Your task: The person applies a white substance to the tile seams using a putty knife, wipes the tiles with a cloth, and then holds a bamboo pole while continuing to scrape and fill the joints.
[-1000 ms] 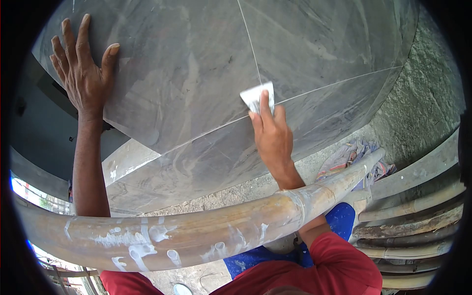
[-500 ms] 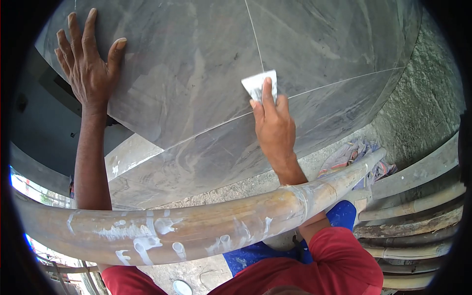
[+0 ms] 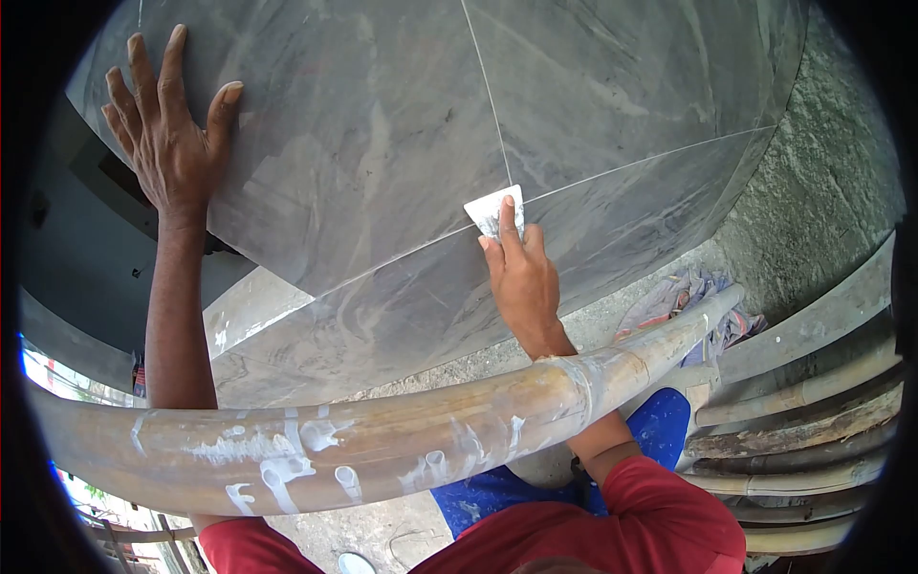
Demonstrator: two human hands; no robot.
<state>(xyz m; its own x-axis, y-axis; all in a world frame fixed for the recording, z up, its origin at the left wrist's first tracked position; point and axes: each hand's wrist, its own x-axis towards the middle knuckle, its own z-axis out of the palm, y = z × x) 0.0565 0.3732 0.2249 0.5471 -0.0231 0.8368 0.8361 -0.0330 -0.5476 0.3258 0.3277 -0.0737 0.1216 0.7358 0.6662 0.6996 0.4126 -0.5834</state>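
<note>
Left hand [image 3: 172,143], fingers spread wide, lay on the grey tiled surface [image 3: 382,143] toward ten o'clock. Right hand [image 3: 526,282] gripped a white scraper [image 3: 496,210], index finger extended along it, just above centre, where the pale joint lines [image 3: 497,139] met.

Left hand [image 3: 172,134] flat on grey tiles [image 3: 373,143]; right hand [image 3: 526,287] pressing white scraper [image 3: 495,210].

The pale, rough, dusty floor [image 3: 406,524] shows beneath a thick tan bamboo pole [image 3: 382,440], bearing a small, round, whitish object [image 3: 356,562] and, further right, crumpled grey-and-red cloth [image 3: 660,304].
</note>
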